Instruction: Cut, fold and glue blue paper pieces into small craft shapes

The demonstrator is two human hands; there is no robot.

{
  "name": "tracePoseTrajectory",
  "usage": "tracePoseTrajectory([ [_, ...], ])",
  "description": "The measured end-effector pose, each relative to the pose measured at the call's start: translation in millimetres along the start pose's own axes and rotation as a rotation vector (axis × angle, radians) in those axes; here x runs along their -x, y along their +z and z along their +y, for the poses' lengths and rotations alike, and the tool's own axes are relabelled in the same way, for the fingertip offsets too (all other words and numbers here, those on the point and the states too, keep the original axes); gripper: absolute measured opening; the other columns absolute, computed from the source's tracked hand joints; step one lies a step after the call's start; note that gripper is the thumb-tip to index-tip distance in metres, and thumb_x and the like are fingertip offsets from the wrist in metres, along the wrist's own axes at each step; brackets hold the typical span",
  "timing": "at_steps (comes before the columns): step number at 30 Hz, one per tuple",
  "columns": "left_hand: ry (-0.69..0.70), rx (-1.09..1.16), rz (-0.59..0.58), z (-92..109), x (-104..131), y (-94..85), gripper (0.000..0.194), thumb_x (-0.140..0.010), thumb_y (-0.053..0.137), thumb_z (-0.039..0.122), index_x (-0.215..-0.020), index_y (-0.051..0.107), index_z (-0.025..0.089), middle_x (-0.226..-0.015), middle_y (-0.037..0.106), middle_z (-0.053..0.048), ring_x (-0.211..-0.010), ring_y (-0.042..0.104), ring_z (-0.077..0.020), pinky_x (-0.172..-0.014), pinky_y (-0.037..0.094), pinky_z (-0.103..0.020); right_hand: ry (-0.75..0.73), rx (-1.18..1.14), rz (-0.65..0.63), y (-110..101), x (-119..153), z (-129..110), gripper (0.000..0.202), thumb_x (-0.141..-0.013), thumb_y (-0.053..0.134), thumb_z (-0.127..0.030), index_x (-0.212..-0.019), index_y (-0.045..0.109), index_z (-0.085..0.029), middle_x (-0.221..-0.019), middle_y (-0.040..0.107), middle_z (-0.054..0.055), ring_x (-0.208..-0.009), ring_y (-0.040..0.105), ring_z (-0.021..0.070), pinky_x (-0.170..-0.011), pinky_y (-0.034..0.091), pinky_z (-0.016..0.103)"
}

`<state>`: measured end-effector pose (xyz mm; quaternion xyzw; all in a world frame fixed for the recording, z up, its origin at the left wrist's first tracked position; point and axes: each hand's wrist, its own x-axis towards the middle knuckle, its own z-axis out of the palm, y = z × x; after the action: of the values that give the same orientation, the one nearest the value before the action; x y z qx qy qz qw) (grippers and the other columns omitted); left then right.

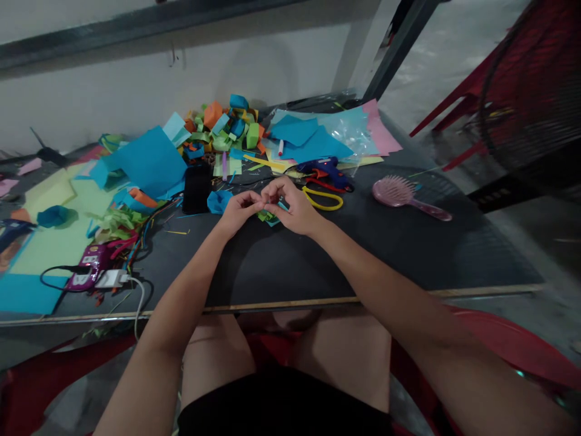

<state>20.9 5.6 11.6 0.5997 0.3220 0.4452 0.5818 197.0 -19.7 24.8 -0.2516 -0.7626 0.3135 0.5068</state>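
My left hand [241, 211] and my right hand [290, 207] meet over the middle of the dark table [272, 266]. The fingers of both are pinched together at the same spot, and whatever they hold is too small to make out. Just beneath them lie green and blue paper pieces [269, 217], partly covered by my fingers. A crumpled blue paper [218, 201] sits left of my left hand, beside a black phone [198, 189]. Yellow-handled scissors [324, 200] rest right behind my right hand.
Folded colored papers [227, 127] are heaped at the back. Blue sheets [313, 138], a blue glue gun [331, 172] and a pink hairbrush [399, 192] lie to the right. At the left are a purple power strip [93, 263], a white charger [111, 278] and yellow sheets [45, 242].
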Motion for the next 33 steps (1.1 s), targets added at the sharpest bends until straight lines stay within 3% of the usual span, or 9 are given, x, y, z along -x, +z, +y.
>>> tracePoseTrajectory([
  [17, -0.018, 0.015, -0.002, 0.7, -0.5, -1.0, 0.042, -0.058, 0.085, 0.049, -0.071, 0.064, 0.015, -0.069, 0.062, 0.002, -0.065, 0.055, -0.0078, -0.068, 0.044, -0.023, 0.001, 0.050, 0.038, 0.6, 0.1, -3.3, 0.020, -0.089, 0.059, -0.025, -0.088, 0.039, -0.024, -0.084, 0.054, -0.001, -0.073, 0.050, 0.0128, -0.071, 0.043, 0.032],
  [33, -0.072, 0.076, 0.005, 2.0, -1.6, -1.2, 0.043, -0.052, 0.088, 0.044, -0.070, 0.063, 0.014, -0.069, 0.062, 0.002, -0.065, 0.056, -0.0082, -0.068, 0.045, -0.024, -0.026, 0.136, 0.056, 1.1, 0.7, -3.6, 0.011, -0.087, 0.059, -0.026, -0.087, 0.048, -0.023, -0.084, 0.058, 0.001, -0.073, 0.052, 0.0141, -0.070, 0.044, 0.031],
])
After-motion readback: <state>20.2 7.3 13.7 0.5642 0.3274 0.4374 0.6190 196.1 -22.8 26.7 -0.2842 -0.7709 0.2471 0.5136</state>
